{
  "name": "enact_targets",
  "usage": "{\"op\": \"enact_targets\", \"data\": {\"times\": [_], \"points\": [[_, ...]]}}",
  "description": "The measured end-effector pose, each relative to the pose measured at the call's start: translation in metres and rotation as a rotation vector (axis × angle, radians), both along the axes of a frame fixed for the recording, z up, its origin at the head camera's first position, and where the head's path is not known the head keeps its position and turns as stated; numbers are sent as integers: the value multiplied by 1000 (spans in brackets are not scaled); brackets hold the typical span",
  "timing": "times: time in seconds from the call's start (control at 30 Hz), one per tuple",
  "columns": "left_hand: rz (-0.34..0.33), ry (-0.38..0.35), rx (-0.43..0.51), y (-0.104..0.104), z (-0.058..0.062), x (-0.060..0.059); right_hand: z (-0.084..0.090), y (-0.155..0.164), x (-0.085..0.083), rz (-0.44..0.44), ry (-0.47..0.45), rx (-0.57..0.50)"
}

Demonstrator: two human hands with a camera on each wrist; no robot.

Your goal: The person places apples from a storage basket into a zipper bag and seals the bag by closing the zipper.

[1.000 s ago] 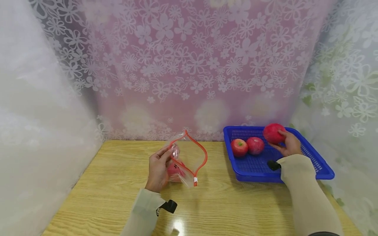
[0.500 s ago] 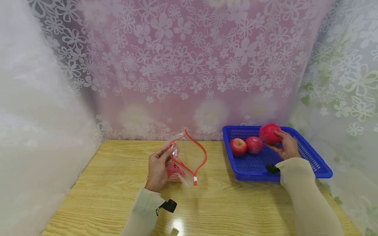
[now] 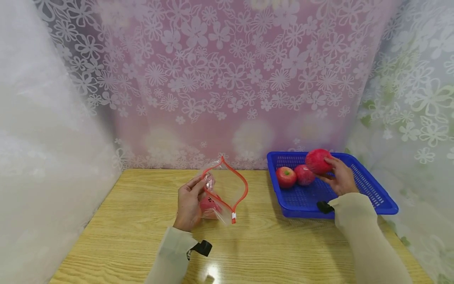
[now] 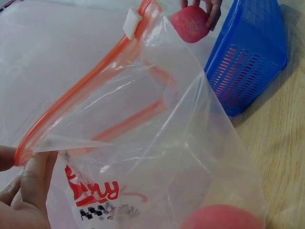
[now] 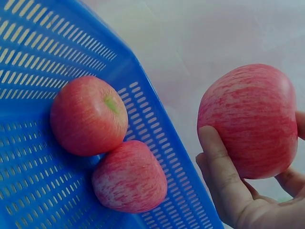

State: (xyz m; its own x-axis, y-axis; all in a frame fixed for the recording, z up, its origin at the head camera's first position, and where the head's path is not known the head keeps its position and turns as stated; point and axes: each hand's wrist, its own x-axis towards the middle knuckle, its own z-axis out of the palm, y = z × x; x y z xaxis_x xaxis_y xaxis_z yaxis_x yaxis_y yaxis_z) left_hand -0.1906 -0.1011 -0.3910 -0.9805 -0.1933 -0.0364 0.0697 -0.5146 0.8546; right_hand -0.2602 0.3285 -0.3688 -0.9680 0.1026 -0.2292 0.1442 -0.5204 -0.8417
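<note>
My left hand point(image 3: 189, 201) pinches the rim of a clear zip bag point(image 4: 157, 129) with an orange slider seal. Its mouth gapes wide, and a white slider point(image 4: 132, 23) sits at one end of the seal. Low inside the bag rests a red apple point(image 4: 223, 218), partly cut off in the left wrist view. My right hand point(image 3: 341, 175) grips another red apple point(image 5: 250, 121) above the blue basket point(image 3: 308, 213), with thumb and fingers around its sides. Two more apples lie in the basket: one with a green stem hollow point(image 5: 88, 116), the other streaked red point(image 5: 129, 176), touching it.
The basket stands on a wooden table point(image 3: 255, 252) at the right, close to the back. Behind the table hangs a pink flowered curtain point(image 3: 230, 86). Pale sheeting lines the left side point(image 3: 53, 157) and the right side point(image 3: 418, 130).
My right hand has carried its apple a little to the left over the basket. The left hand and the bag have stayed nearly still.
</note>
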Motion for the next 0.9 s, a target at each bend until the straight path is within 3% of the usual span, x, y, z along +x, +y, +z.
{"op": "enact_targets", "data": {"times": [0.63, 0.9], "points": [[12, -9, 0, 0, -1, 0, 7, -14, 17, 107, 122, 59], [0, 1, 2, 0, 0, 1, 9, -24, 20, 135, 106, 87]]}}
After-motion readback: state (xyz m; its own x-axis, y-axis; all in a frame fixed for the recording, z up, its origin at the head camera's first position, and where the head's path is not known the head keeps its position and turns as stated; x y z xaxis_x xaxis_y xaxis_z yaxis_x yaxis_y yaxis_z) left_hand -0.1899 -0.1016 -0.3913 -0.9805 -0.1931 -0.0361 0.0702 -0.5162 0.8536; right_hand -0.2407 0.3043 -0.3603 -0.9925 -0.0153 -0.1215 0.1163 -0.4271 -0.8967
